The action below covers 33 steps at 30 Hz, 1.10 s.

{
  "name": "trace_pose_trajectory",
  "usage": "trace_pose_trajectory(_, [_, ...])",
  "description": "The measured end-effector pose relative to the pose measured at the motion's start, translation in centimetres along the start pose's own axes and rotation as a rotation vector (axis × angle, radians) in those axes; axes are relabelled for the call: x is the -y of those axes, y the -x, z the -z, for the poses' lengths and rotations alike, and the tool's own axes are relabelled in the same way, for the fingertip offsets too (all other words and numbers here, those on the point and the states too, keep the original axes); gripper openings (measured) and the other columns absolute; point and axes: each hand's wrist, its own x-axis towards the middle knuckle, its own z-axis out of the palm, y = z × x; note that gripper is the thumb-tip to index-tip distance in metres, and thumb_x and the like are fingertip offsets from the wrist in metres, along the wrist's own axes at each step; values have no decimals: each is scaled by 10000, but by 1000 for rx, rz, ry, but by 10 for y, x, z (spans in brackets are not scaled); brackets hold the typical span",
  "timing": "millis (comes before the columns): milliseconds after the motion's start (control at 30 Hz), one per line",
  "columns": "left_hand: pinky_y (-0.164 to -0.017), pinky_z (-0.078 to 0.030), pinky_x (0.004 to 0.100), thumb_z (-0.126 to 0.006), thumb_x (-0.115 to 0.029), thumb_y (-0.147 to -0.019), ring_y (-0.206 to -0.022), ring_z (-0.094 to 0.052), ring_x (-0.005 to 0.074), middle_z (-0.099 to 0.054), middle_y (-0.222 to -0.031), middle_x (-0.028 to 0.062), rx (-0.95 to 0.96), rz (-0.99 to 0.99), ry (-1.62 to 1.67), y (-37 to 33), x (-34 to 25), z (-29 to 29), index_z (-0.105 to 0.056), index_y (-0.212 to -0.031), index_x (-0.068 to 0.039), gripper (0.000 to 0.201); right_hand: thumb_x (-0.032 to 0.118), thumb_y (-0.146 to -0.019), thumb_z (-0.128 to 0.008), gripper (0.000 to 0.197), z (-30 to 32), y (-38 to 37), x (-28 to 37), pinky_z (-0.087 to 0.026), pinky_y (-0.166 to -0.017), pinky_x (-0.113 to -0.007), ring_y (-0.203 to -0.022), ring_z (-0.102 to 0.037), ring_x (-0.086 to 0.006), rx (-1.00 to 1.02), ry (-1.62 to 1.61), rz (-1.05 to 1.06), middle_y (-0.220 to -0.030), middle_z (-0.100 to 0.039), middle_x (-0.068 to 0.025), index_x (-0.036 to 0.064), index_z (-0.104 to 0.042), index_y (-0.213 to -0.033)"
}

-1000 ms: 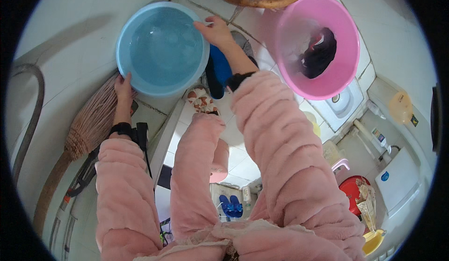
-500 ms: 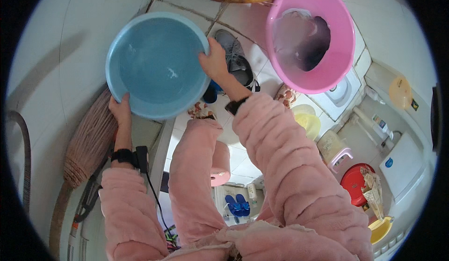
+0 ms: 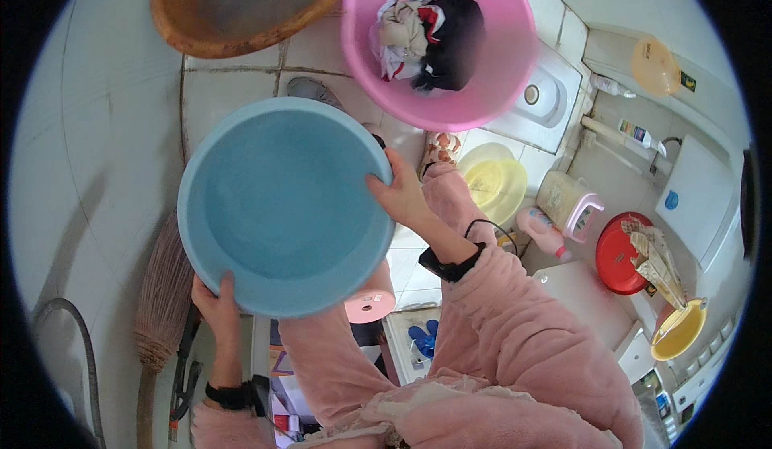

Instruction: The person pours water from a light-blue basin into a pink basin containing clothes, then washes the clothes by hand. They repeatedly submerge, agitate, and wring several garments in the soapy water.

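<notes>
Left hand (image 3: 215, 308) and right hand (image 3: 404, 200) gripping round light-blue plastic basin (image 3: 281, 302) by rim, centre-left of frame; round pink plastic tub (image 3: 512, 55) top centre.

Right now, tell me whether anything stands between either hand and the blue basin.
Nothing visible does: the left hand directly grips the blue basin at its near-left rim, and the right hand grips its right rim.

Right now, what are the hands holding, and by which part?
A light-blue basin, by its rim: the left hand at the lower left, the right hand at the right.
</notes>
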Motion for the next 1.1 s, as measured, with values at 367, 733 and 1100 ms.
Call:
trace_pose_trajectory(367, [-842, -411, 276, -541, 37, -755, -898, -530, 131, -561, -995, 79, 79, -18, 124, 67, -120, -103, -493, -1063, 37, 311, 83, -747, -575, 542, 117, -27, 4, -446, -856, -352, -972, -575, -242, -33, -126, 236, -1029, -587, -181, -18, -406, -1252])
trace_pose_trajectory(733, [-637, -461, 212, -561, 46, -757, -727, -560, 107, -566, -908, 47, -16, 138, 130, 56, -152, -195, -497, -1015, 6, 269, 196, -745, -603, 592, 170, -113, -24, -435, -884, -408, -1047, -548, -359, 192, 215, 30, -1142, -548, -254, -12, -399, -1261])
trace_pose_trajectory(1100, [-478, -510, 250, -589, -12, -812, -691, -590, 120, -588, -925, 63, -36, 168, 231, 41, -182, -261, -501, -1030, -3, 235, 194, -738, -689, 743, 207, -116, -25, -397, -962, -354, -1135, -491, -274, 274, -121, -158, -1254, -469, -190, 17, -318, -1358])
